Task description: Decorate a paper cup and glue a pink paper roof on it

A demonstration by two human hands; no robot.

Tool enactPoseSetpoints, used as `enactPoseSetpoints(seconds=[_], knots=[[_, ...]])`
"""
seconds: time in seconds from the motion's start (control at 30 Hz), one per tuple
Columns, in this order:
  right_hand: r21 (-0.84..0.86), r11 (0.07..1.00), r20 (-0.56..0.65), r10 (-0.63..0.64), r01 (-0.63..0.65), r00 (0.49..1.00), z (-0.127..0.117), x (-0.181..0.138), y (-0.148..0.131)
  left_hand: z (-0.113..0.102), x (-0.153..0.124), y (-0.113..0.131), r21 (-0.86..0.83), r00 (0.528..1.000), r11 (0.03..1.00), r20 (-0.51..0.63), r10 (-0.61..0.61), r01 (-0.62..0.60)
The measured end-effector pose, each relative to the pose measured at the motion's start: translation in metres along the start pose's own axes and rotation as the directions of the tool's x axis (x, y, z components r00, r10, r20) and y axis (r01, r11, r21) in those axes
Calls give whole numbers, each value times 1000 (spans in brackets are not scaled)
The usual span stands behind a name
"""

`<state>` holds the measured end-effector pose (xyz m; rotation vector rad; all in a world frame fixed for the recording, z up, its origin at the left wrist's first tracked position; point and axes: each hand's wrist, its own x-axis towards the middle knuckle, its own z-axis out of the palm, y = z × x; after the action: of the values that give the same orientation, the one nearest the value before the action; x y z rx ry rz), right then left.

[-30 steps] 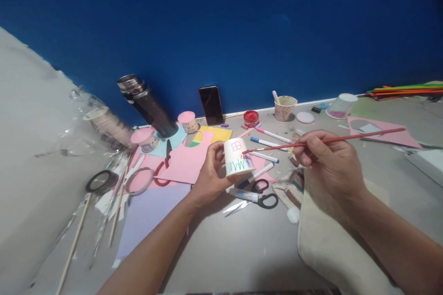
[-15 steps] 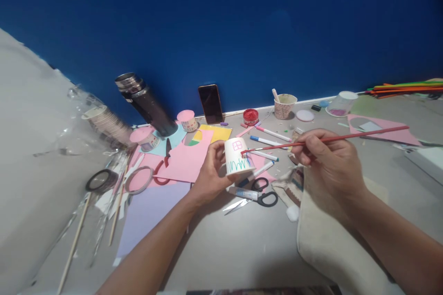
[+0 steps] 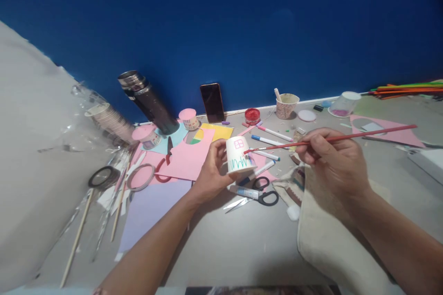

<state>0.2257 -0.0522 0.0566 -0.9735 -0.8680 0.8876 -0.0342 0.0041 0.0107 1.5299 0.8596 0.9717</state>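
Observation:
My left hand (image 3: 215, 170) grips a white paper cup (image 3: 238, 154) upside down, its wide rim at the bottom. On the cup's side are a pink window drawing and green zigzag grass marks. Between the fingers of my right hand (image 3: 332, 161) is a thin red paintbrush (image 3: 360, 134), held nearly level. Its red-wetted tip lies at the cup's side, right of the window; whether it touches is hard to tell. Below the cup lie black-handled scissors (image 3: 267, 198) and a glue stick (image 3: 245, 192). An open pot of red paint (image 3: 252, 116) stands behind the cup.
Several markers (image 3: 270, 140) lie behind my hands. At the left are a dark flask (image 3: 152, 106), stacked paper cups (image 3: 110, 122), tape rolls (image 3: 141, 177) and pink paper (image 3: 183, 161). A phone (image 3: 212, 101) leans on the blue wall. A beige cloth (image 3: 321, 226) lies under my right arm.
The view has shifted slightly, so most things appear a little further right. The cup stays in my left hand, and the brush tip remains at its side.

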Motion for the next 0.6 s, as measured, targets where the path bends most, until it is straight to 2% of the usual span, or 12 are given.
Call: enactPoseSetpoints(seconds=[0.2, 0.6], knots=[[8, 1000, 8, -19, 19, 1000, 0, 2, 0, 1, 0, 0, -28, 1000, 1000, 6, 8, -8], [-1, 1000, 14, 27, -27, 1000, -3, 2, 5, -1, 0, -2, -22, 1000, 1000, 21, 21, -20]])
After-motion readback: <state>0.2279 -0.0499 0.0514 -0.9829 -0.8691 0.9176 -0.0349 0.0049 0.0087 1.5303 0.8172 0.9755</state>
